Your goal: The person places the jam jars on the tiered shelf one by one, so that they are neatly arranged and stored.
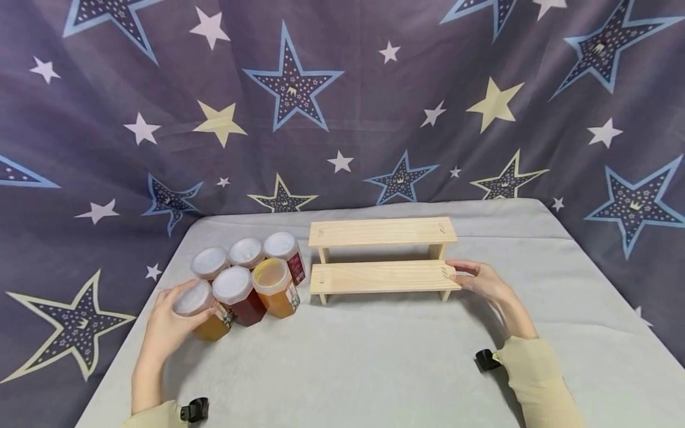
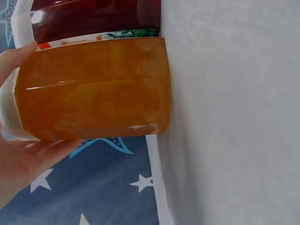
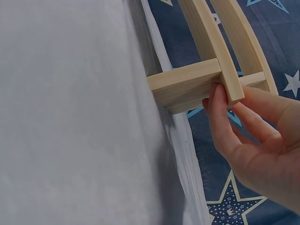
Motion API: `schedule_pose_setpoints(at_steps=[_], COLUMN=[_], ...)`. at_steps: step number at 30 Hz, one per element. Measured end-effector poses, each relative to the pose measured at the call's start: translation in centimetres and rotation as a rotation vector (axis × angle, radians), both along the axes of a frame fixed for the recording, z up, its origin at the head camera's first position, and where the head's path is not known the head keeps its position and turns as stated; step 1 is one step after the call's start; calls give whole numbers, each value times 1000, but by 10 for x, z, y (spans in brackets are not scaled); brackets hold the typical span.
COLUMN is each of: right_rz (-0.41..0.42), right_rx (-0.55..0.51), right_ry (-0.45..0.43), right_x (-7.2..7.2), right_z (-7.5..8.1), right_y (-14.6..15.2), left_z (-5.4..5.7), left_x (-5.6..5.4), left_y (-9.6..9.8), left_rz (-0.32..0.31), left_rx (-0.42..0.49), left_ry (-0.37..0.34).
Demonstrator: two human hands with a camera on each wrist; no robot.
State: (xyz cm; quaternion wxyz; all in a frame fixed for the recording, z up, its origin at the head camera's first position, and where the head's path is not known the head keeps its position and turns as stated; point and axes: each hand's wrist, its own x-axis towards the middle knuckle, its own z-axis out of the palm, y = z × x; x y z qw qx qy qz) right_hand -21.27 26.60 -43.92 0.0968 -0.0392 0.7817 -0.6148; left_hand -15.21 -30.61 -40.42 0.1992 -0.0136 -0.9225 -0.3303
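My left hand (image 1: 167,324) is curled round the lidded top of an amber jar (image 1: 211,329), the nearest of a cluster at the left. In the left wrist view this amber jar (image 2: 93,91) stands against a dark red jar (image 2: 93,18), with thumb and fingers on either side of its white lid. On the other side, my right hand (image 1: 484,282) pinches the right end of the low wooden shelf (image 1: 374,278). In the right wrist view, the fingers (image 3: 220,119) grip the plank's end beside its leg; part of the grip is hidden.
Beside the held jar stand a dark red jar (image 1: 248,308) and an amber jar with a yellowish lid (image 1: 278,297). Several more white-lidded jars (image 1: 280,245) are behind. A taller wooden shelf (image 1: 374,232) stands behind the low one, on a pale cloth-covered table (image 1: 364,362).
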Motion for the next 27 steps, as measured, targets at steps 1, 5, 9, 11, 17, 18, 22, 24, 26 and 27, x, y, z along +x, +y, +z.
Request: schedule_pose_setpoints(at_steps=[1, 5, 9, 11, 17, 18, 22, 24, 26, 27], right_rz=[-2, -3, -5, -12, -22, -18, -16, -17, -19, -20], right_rx=[1, 6, 5, 5, -5, -11, -32, -42, -48, -50], right_ry=[0, -8, -27, -28, -41, -42, -48, -51, -53, -53], right_x=[0, -2, -1, 0, -1, -1, -1, -1, 0, 0], right_z=[0, 0, -1, -1, -2, -2, -2, -2, -1, -1], right_y=[0, 0, -1, 0, 1, 1, 1, 1, 1, 1], left_z=[0, -2, -3, -3, 5, 7, 16, 21, 25, 27], left_x=[0, 1, 2, 2, 5, 5, 7, 9, 9, 10], left_y=[0, -1, -2, -1, 4, 5, 7, 9, 9, 9], left_rz=[5, 25, 43, 45, 96, 105, 118, 121, 129, 132], left_rx=[6, 23, 8, 2, -8, -8, 10, 17, 18, 20], left_ry=[6, 24, 23, 20, 61, 68, 64, 64, 65, 67])
